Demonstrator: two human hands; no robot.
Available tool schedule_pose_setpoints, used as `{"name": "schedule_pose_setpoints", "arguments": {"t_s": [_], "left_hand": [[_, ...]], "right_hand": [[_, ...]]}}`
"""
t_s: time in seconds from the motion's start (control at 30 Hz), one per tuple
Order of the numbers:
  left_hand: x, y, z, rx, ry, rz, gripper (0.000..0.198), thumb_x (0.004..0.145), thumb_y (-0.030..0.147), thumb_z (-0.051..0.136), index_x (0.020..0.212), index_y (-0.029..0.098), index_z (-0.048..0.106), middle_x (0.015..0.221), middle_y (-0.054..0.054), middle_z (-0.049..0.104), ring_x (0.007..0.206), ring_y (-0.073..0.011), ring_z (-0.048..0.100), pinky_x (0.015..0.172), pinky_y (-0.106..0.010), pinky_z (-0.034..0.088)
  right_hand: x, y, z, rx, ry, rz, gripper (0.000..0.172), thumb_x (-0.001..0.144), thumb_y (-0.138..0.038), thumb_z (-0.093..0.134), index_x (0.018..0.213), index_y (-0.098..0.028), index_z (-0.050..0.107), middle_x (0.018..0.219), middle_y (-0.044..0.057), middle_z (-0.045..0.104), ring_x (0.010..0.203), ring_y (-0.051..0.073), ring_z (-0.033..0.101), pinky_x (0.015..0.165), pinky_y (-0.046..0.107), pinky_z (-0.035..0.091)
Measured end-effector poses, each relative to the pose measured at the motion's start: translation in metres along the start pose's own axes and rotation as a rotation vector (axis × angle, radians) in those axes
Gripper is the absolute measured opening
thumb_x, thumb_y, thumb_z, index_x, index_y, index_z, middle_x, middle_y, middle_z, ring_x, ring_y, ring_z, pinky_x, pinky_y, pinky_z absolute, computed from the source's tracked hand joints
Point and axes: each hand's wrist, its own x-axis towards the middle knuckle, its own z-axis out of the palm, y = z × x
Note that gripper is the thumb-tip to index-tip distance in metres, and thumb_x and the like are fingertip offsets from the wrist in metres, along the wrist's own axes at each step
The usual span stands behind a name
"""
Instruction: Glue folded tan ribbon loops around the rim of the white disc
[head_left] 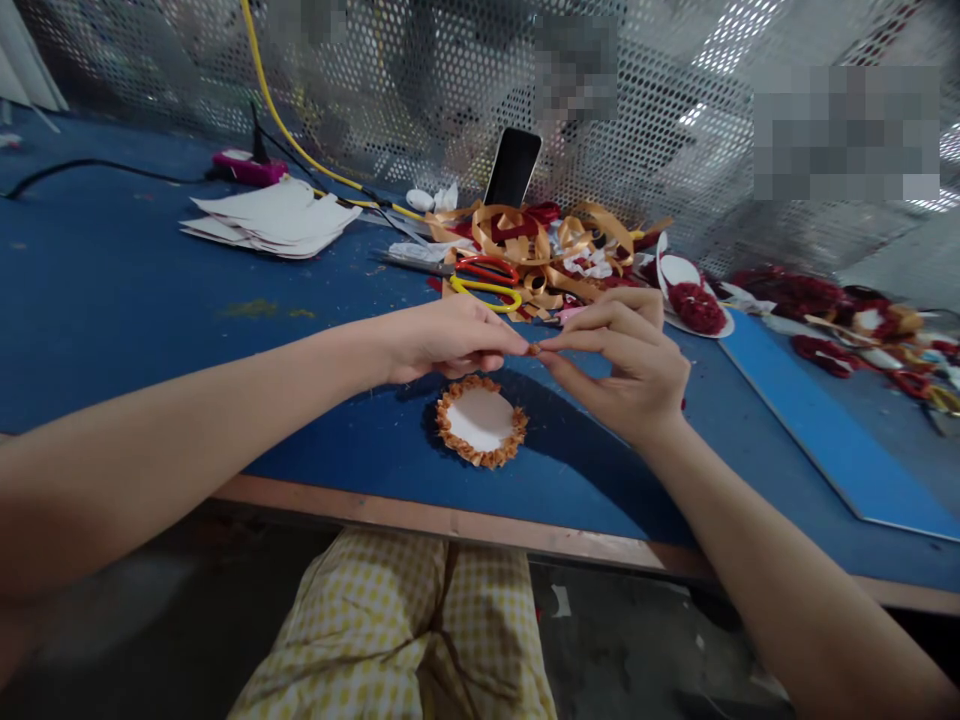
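Note:
My left hand (442, 340) and my right hand (622, 360) meet above the blue table (112, 290), and both pinch a small folded piece of gold ribbon (534, 349) between their fingertips. Just below them lies a white disc (480, 418) with a ring of gold ribbon folds round its rim. Each hand's fingers are closed on the ribbon piece.
Behind the hands lie red and yellow scissors (484, 280), a heap of gold and red ribbon (540, 245), a phone (512, 167) propped up, a stack of white shapes (270, 220) and a disc with red ribbon (694, 300). A mesh screen (420, 80) closes the back.

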Motion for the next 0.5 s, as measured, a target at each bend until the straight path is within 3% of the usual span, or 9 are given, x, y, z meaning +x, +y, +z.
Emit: {"name": "schedule_pose_setpoints", "arguments": {"t_s": [0.37, 0.5], "left_hand": [[0.0011, -0.0048, 0.0013, 0.125, 0.000, 0.041, 0.018, 0.082, 0.029, 0.078, 0.070, 0.019, 0.067, 0.056, 0.001, 0.053, 0.044, -0.0073, 0.031, 0.048, -0.028, 0.019], [0.0002, -0.0029, -0.0073, 0.335, 0.007, 0.108, 0.019, 0.080, 0.038, 0.075, 0.086, 0.020, 0.075, 0.063, -0.002, 0.060, 0.053, -0.0125, 0.046, 0.055, -0.029, 0.029]], "right_hand": [[0.0013, -0.0023, 0.0016, 0.069, -0.101, -0.028, 0.008, 0.093, -0.033, 0.070, 0.087, -0.034, 0.075, 0.089, 0.005, 0.072, 0.098, 0.031, 0.063, 0.093, 0.057, 0.051], [0.0029, -0.0026, -0.0003, 0.103, -0.167, -0.039, 0.009, 0.093, -0.030, 0.067, 0.085, -0.032, 0.071, 0.092, 0.005, 0.072, 0.099, 0.030, 0.063, 0.096, 0.055, 0.049]]}}
